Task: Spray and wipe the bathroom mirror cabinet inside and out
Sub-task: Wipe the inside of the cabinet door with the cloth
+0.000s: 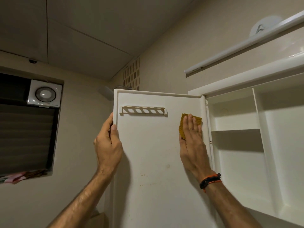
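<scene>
The white mirror cabinet [238,112] hangs on the wall at the right with its door [153,145] swung open toward me, inner side facing me. My left hand [108,145] grips the door's free left edge, thumb on the inner face. My right hand [192,142] lies flat with straight fingers, pressing a mustard-yellow cloth [182,127] against the inner face near the hinge side. A slotted holder rail [143,110] sits near the door's top. Small brown specks mark the lower part of the door.
Bare white shelves [236,130] and a vertical divider show inside the cabinet. A tube light fixture [243,46] runs above it. On the left wall are an exhaust fan [44,94] and a louvred window [26,137]. A cloth lies on the window sill.
</scene>
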